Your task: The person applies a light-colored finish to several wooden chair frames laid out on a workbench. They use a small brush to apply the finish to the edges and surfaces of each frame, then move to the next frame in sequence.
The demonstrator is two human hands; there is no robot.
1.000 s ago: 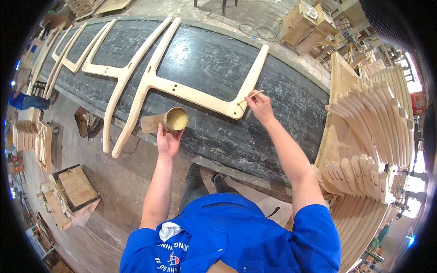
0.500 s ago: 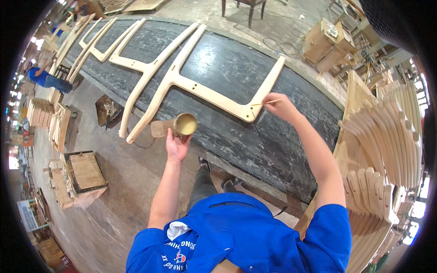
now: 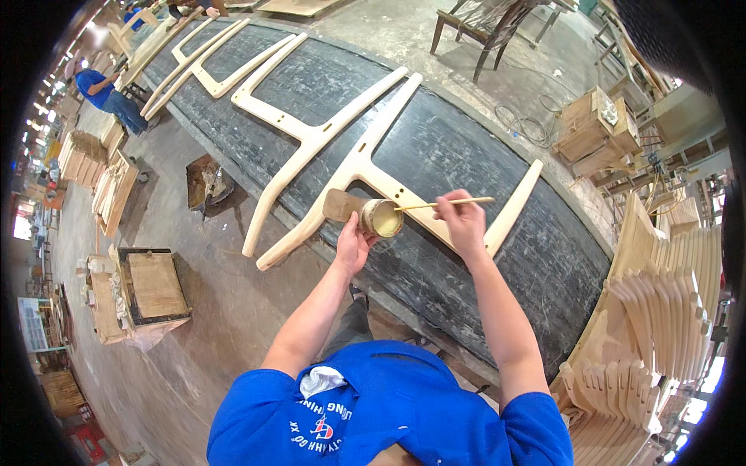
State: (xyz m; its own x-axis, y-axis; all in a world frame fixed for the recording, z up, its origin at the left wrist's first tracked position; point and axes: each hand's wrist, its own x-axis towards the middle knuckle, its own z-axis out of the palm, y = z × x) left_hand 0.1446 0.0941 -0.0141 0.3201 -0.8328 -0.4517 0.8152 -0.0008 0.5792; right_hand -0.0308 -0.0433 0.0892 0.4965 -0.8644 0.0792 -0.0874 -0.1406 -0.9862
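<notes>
My left hand [image 3: 354,247] holds a round can [image 3: 386,227] with pale yellow liquid in it, tilted so its mouth shows. A flat brown piece [image 3: 342,205] juts from the can's left side; how it joins is hidden. In my right hand [image 3: 464,224], fingers closed, is a thin wooden stick [image 3: 423,206], its tip at the can's rim. Beneath both hands lies a pale wooden chair side frame [image 3: 359,165] with dark holes, partly covered by the can and my right hand.
More pale frames [image 3: 291,128] lie along the long black-topped table [image 3: 497,299]. Stacks of curved wooden parts [image 3: 660,303] stand at the right. A wooden box [image 3: 155,287] and a dark tray [image 3: 208,185] are on the floor at left. Another person [image 3: 105,93] works far left.
My right hand has brought the stick from the frame's corner leftward to the can. My left hand and can have moved right over the frame. The whole view has shifted.
</notes>
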